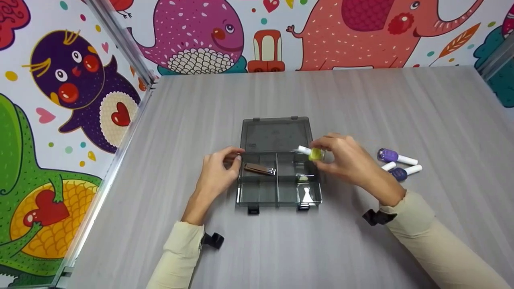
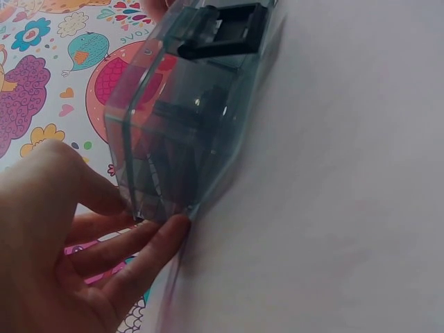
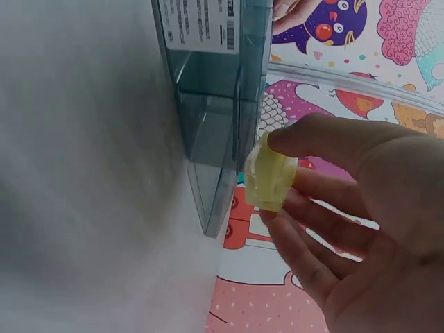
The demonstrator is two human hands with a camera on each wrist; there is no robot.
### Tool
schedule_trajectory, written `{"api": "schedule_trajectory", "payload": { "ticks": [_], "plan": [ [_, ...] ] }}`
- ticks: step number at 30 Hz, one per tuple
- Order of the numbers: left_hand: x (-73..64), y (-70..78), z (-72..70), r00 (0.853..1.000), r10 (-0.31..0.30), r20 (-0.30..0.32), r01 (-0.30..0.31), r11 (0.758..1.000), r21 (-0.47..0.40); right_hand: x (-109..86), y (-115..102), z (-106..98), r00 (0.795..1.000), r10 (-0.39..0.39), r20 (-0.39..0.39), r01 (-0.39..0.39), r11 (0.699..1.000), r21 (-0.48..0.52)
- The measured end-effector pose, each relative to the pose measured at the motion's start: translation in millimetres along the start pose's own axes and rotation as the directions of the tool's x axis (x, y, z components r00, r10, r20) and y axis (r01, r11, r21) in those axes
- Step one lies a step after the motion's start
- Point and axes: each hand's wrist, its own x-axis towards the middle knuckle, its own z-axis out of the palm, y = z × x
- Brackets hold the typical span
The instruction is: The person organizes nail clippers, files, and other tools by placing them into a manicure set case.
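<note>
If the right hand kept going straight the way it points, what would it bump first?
The right hand would probably meet the open lid, unless it's too high; depth is unclear.

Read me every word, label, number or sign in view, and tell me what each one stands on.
Nothing reads clearly.
Label on the box: print lines and a barcode, too small and blurred.
Purple bottle, dark blue bottle: pale marks, too small.
Lid: faint corner mark, unreadable.
Wall lettering, left wrist view: too blurred.
</note>
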Motion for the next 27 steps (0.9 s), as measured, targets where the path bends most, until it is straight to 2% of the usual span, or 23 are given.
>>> {"api": "schedule_trajectory", "payload": {
  "ticks": [7, 11, 21, 27],
  "plan": [
    [0.6, 0.2, 0.4, 1.0, 0.005, -0.007, -0.005, 1.0, 0.01, 8.7, -6, 8, 0.995, -0.102, 0.019, 0.102, 0.995, 0.01],
    [1.3, 0.6, 0.4, 1.0, -0.002, -0.004, 0.002, 1.0, 0.012, 11.2, -9, 13, 0.99, -0.132, 0.047, 0.131, 0.991, 0.024],
    [0.7, 1.1, 0.2, 1.0, -0.008, 0.004, 0.008, 1.0, 0.01, 12.2, -12, 20, 0.991, -0.103, 0.082, 0.104, 0.995, -0.001],
    [0.6, -0.1, 0.0, 1.0, -0.015, 0.007, 0.015, 1.0, 0.01, 12.7, -12, 23, 0.988, -0.133, 0.077, 0.136, 0.99, -0.035]
  ]
}}
